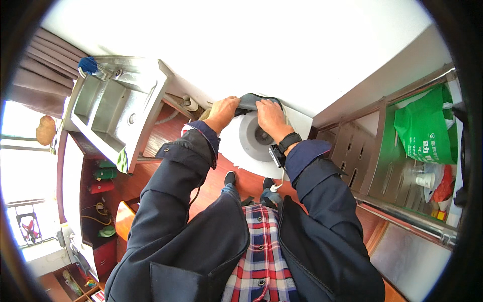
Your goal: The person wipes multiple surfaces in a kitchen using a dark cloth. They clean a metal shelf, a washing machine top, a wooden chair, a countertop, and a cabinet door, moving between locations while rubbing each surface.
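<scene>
Before me on the floor stands a small white appliance, which looks like a top-loading washing machine or spin dryer. Its round grey drum opening faces up, with a dark centre. A grey, dark-edged lid or cover is raised at the far side, near the wall. My left hand grips its left end, and my right hand lies over its right part, fingers curled on the far edge. What the fingertips touch behind it is hidden. A black strap with a small device is around my right wrist.
To the left is a stainless steel sink, with drain pipe and hose beneath. A metal rack on the right holds a green bag and a paper cup. A cord hangs beside the appliance.
</scene>
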A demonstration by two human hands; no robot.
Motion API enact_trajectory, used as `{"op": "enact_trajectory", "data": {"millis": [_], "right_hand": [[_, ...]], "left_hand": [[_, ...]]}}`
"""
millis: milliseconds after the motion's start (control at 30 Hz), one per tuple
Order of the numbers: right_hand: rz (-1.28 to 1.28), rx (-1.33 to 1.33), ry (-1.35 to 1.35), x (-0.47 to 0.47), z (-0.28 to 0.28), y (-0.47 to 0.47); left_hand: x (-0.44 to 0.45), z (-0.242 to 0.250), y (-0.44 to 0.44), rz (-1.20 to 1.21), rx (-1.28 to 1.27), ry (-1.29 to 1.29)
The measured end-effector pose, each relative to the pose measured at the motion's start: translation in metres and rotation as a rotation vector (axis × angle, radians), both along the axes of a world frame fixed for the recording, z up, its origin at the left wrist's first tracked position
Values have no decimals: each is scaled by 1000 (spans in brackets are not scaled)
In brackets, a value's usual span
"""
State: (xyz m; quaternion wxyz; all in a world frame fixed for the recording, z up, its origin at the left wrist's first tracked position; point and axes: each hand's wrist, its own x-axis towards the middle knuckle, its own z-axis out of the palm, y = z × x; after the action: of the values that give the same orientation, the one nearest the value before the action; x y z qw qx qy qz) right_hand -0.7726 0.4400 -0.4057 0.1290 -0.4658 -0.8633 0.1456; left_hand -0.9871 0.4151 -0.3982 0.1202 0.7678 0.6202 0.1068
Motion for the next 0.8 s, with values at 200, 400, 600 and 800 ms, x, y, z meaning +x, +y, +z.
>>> {"op": "enact_trajectory", "data": {"millis": [200,400,600,800], "right_hand": [[67,-2,-64,-32,20,-33],[208,289,-86,-57,9,-104],[216,249,-136,-36,2,-185],[182,174,-112,18,-1,-233]], "left_hand": [[-44,-14,-51,-161,-36,-159],[-61,-19,-117,-229,41,-285],[-44,-21,-181,-339,133,-198],[-2,-23,-208,-479,167,14]]}}
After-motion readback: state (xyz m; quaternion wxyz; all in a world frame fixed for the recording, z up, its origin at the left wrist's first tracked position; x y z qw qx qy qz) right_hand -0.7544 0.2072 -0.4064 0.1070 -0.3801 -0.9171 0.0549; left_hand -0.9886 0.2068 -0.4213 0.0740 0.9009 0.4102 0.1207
